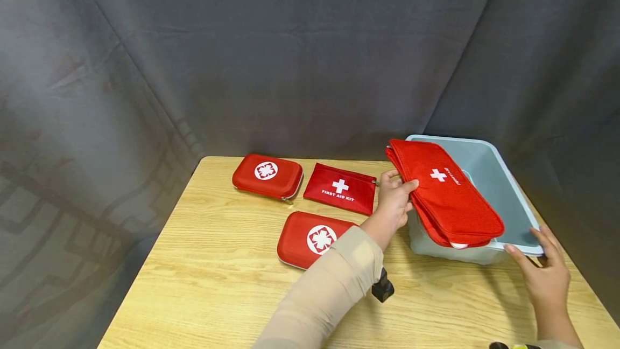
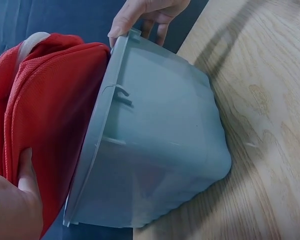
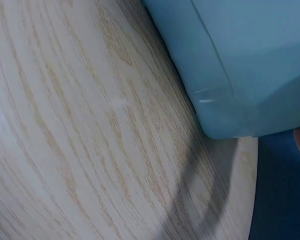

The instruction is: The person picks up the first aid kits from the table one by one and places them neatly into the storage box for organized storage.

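My left hand (image 1: 394,198) grips the left edge of a red first aid pouch (image 1: 448,195) with a white cross, thumb on top. Tilted, the pouch lies over the mouth of a blue-grey plastic bin (image 1: 504,187). The left wrist view shows the pouch (image 2: 60,115) close against the rim of the bin (image 2: 160,120). At the bin's near right corner, my right hand (image 1: 547,271) holds the rim between thumb and fingers. Only a bit of that hand shows at the edge of the right wrist view, beside the bin (image 3: 250,65). The bin's floor is mostly hidden by the pouch.
On the wooden table (image 1: 203,284) lie a red hard case (image 1: 249,171), a flat red first aid kit pouch (image 1: 322,190) and a second red hard case (image 1: 295,241), partly covered by my left sleeve (image 1: 329,290). A grey curtain (image 1: 300,69) hangs behind the table.
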Action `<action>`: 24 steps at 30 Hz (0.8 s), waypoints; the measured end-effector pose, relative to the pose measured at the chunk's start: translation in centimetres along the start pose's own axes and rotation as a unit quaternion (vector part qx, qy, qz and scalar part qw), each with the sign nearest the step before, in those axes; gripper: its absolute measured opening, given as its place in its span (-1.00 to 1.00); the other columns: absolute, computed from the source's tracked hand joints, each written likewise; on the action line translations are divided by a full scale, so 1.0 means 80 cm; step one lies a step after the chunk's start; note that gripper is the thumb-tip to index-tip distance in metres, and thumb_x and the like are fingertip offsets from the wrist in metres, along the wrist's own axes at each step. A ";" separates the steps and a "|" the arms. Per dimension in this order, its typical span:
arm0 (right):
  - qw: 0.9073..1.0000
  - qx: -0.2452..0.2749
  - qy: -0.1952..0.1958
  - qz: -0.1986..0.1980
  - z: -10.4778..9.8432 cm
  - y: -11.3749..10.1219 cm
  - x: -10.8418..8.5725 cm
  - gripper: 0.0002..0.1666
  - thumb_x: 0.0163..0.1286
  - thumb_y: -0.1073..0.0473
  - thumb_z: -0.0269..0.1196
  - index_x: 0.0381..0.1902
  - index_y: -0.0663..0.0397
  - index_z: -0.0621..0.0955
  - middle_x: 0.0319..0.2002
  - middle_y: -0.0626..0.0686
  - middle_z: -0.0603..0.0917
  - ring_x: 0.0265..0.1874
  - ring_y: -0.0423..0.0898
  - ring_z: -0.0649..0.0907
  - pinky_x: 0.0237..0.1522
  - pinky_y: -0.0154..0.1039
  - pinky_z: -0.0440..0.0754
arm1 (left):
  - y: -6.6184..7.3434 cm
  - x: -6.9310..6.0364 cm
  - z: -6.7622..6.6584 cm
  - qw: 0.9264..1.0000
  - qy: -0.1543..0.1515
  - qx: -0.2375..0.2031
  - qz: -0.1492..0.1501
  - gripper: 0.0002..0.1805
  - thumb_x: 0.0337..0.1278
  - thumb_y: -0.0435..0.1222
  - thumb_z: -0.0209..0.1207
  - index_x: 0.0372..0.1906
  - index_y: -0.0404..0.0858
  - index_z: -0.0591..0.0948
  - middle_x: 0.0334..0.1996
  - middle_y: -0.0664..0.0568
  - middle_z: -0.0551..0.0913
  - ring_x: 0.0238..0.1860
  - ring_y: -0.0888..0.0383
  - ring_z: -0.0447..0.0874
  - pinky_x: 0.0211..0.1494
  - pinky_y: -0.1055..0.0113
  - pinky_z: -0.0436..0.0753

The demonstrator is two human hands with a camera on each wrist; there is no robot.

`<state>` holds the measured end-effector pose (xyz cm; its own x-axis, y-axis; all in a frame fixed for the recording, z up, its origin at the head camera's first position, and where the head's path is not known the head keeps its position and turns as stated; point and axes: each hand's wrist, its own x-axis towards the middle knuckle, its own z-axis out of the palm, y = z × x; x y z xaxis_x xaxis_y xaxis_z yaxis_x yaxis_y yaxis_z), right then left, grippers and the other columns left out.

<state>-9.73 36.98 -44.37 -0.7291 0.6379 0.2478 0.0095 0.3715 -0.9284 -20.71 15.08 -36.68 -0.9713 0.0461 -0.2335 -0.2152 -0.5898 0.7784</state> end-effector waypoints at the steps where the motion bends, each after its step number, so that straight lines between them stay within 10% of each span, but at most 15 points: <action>1: 1.000 0.000 0.001 0.000 0.000 0.000 0.000 -0.33 -0.01 0.53 0.19 0.11 0.03 0.42 0.20 -0.03 0.27 0.08 -0.27 0.28 -0.04 -0.64 0.22 | -0.001 0.000 0.002 1.000 -0.001 0.001 0.000 -0.59 -0.15 -0.58 0.11 -0.21 -0.14 0.30 -0.39 0.00 0.49 -0.44 0.08 0.53 -0.47 0.20 0.54; 13: 1.000 -0.006 -0.008 -0.016 -0.005 0.011 0.005 -0.34 0.01 0.51 0.19 0.12 0.05 0.40 0.19 -0.09 0.27 0.08 -0.28 0.28 -0.07 -0.65 0.24 | -0.009 0.009 0.026 1.000 0.023 0.008 0.012 -0.57 -0.17 -0.62 0.09 -0.22 -0.12 0.30 -0.38 0.01 0.46 -0.38 0.02 0.52 -0.38 -0.02 0.51; 20: 0.998 0.019 -0.020 -0.053 -0.015 0.102 0.041 -0.29 -0.06 0.52 0.25 0.11 0.07 0.41 0.20 -0.06 0.26 0.10 -0.25 0.28 -0.13 -0.66 0.29 | -0.020 0.018 0.028 0.999 0.027 0.024 0.020 -0.60 -0.14 -0.57 0.10 -0.24 -0.10 0.30 -0.37 0.06 0.47 -0.38 0.07 0.51 -0.41 0.10 0.52; 24: 0.999 0.017 -0.012 -0.049 -0.006 0.051 0.018 -0.34 -0.01 0.50 0.22 0.11 0.09 0.41 0.20 -0.05 0.26 0.08 -0.26 0.29 -0.14 -0.67 0.29 | -0.011 0.012 0.029 0.999 0.036 0.016 0.016 -0.61 -0.14 -0.58 0.10 -0.24 -0.13 0.30 -0.37 0.06 0.46 -0.39 0.08 0.50 -0.44 0.16 0.51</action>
<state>-10.41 39.75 -47.66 -0.7418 0.5824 0.3323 -0.0864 0.4084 -0.9087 -21.68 17.52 -36.19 -0.9682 -0.0307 -0.2484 -0.1884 -0.5643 0.8038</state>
